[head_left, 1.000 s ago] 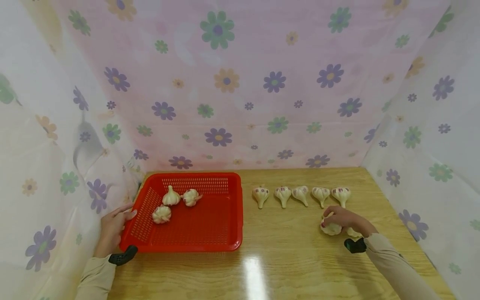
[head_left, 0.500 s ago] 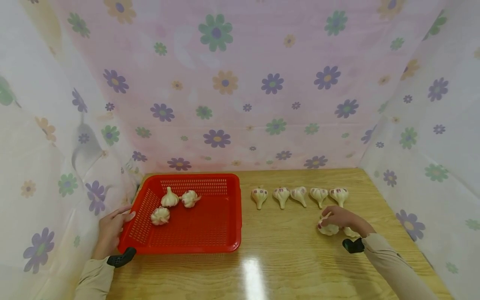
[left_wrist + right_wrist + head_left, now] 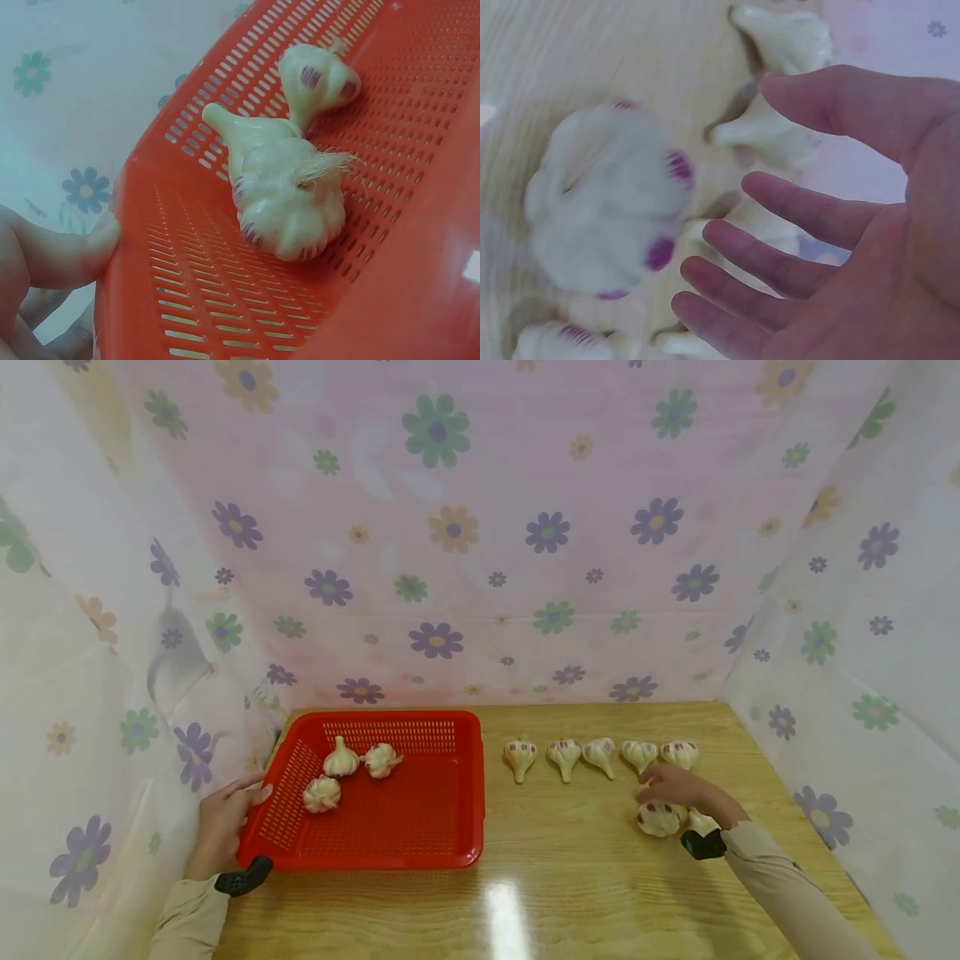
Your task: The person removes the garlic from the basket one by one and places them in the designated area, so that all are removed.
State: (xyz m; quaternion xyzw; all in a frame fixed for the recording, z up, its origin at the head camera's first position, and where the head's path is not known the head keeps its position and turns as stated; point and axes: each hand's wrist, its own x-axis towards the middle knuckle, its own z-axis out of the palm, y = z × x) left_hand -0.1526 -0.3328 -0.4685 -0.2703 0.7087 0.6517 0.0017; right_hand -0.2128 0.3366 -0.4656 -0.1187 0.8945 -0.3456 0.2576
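Observation:
My left hand [image 3: 221,827] grips the left rim of a red plastic basket [image 3: 390,862]. In the left wrist view the thumb [image 3: 75,255] lies against the basket's outer edge. Three garlic bulbs sit in the basket's left part, one of them a root-side-up garlic bulb [image 3: 289,199]. On the right, my right hand [image 3: 686,789] hovers just behind a loose garlic bulb [image 3: 658,818] on the table. The right wrist view shows its fingers [image 3: 780,262] spread, with a gap between them and that bulb [image 3: 607,202]. Another garlic bulb [image 3: 702,821] lies partly hidden beside the right wrist.
A row of several garlic bulbs, such as the leftmost garlic bulb [image 3: 520,760], lies along the back of the wooden table [image 3: 570,877], stems pointing forward. Flower-printed sheeting [image 3: 495,527] walls the back and both sides.
The right hand has let go of the loose garlic bulb and drawn back slightly from it. That bulb has turned, showing more purple marks. The left hand stays on the basket.

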